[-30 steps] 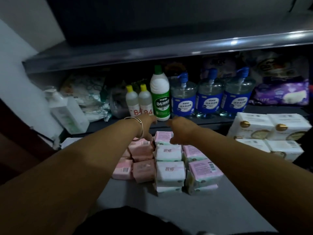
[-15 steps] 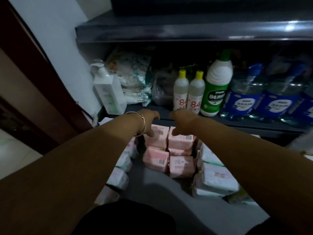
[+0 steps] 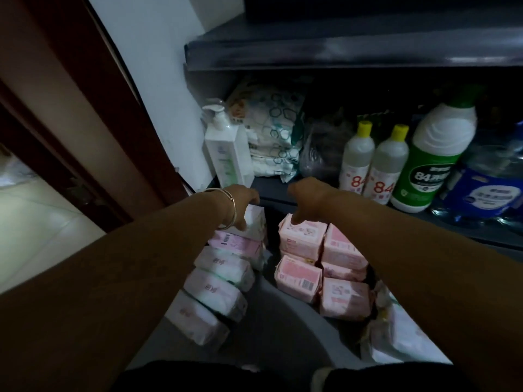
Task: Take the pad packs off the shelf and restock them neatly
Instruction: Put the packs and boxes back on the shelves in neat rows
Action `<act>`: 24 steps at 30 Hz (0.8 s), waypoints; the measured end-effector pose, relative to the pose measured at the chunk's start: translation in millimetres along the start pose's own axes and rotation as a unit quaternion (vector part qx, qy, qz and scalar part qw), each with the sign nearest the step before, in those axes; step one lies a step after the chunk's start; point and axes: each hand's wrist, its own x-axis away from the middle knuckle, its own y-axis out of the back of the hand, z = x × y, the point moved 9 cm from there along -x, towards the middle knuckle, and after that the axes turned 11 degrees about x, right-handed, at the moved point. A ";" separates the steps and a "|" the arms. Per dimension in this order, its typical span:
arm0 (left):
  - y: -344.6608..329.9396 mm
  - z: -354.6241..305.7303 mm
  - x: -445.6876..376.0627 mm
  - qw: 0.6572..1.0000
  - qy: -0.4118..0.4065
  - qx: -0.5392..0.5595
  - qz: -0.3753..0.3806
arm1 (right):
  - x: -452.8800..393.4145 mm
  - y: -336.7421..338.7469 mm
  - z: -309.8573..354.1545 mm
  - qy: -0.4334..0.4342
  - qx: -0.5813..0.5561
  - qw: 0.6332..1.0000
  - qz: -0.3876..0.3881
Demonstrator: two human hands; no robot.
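Several pad packs lie on the grey lower shelf. A row of white and pale pink packs runs along the left, a block of pink packs sits in the middle, and white packs lie at the right. My left hand, with a bangle on the wrist, grips the white pack at the far end of the left row. My right hand curls over the far edge of the rearmost pink pack, thumb on its top. The fingertips of both hands are hidden.
On the shelf behind stand a white pump bottle, patterned soft packs, two small yellow-capped bottles, a green-labelled bottle and blue-labelled water jugs. A dark upper shelf overhangs. A brown door frame stands left.
The view has swung left. Both hands moved left and down from the middle packs, the left onto the white pack in the left row, the right onto the pink block.
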 end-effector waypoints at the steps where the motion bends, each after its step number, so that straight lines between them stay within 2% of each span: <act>1: 0.5 6.8 -3.7 1.000 0.003 0.005 0.000 | -6.8 1.7 1.9 0.004 -0.004 1.000 -0.001; 8: -15.1 66.5 -40.4 1.000 0.018 0.023 0.012 | -73.1 -24.6 43.6 0.042 -0.001 0.998 0.047; 12: -26.5 89.3 -60.0 0.999 0.001 0.054 0.009 | -109.8 -39.2 63.5 0.050 0.005 0.998 0.047; 17: -50.1 114.6 -70.3 0.997 -0.015 0.070 0.004 | -135.3 -77.0 72.1 0.008 0.009 0.999 0.049; 24: -78.2 131.0 -69.4 0.996 -0.023 0.084 0.023 | -142.5 -96.9 72.6 -0.065 -0.008 0.998 -0.011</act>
